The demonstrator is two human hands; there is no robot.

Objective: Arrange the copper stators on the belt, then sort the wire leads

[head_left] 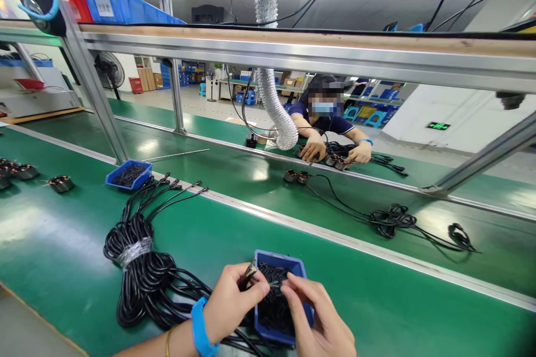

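Observation:
My left hand, wearing a blue wristband, is closed around the end of a black cable with thin coloured wires showing. A green wire reaches from its fingertips toward my right hand. That hand pinches thumb and finger at the wire's tip; whatever lies between them is too small to make out. Beneath both hands sits a blue bin filled with short black tube-like pieces. To the left lies a bundle of black cables, tied with clear plastic, some strands passing under my left wrist.
A smaller blue tray of black pieces stands behind the bundle. Copper-wound cores lie at far left. Metal posts and a shelf beam cross ahead. Opposite, a co-worker's hands handle similar cores; a silver hose hangs down.

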